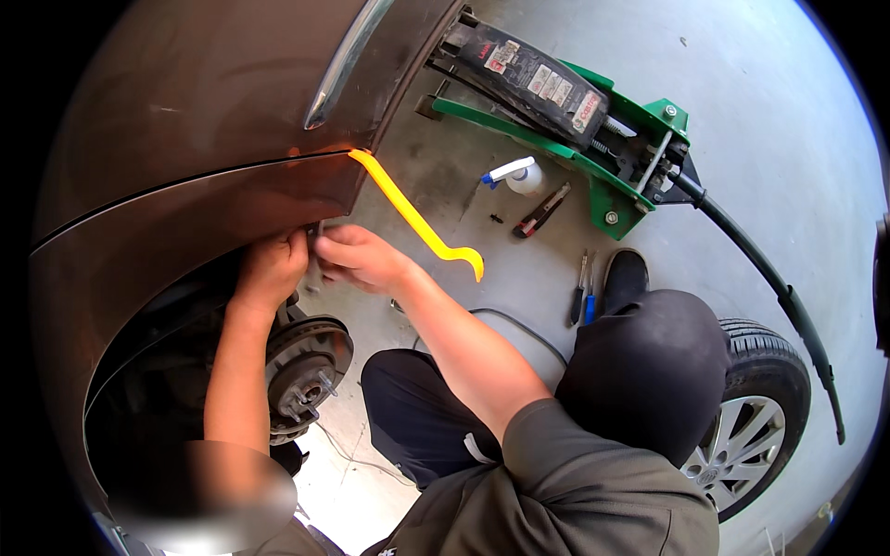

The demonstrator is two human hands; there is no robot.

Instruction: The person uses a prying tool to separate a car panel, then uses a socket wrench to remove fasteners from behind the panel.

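Note:
My left hand [273, 269] is closed at the lower rear edge of the brown car panel [213, 218], just above the open wheel arch. Right beside it, my right hand [363, 259] is also closed, its fingertips pinched together below the same panel corner. A small greyish piece shows between the two hands, too small to name; what each hand grips is hidden. Above them a yellow pry tool [408, 215] has its flat end at the seam between panel and door, its hooked end hanging free over the floor. Neither hand touches it.
A bare brake disc [315, 371] sits under the arch. A green and black floor jack [556, 102] reaches beneath the car. On the floor lie a spray bottle [526, 176], a utility knife [541, 211], two screwdrivers [582, 301] and a removed wheel [756, 422], near my knee.

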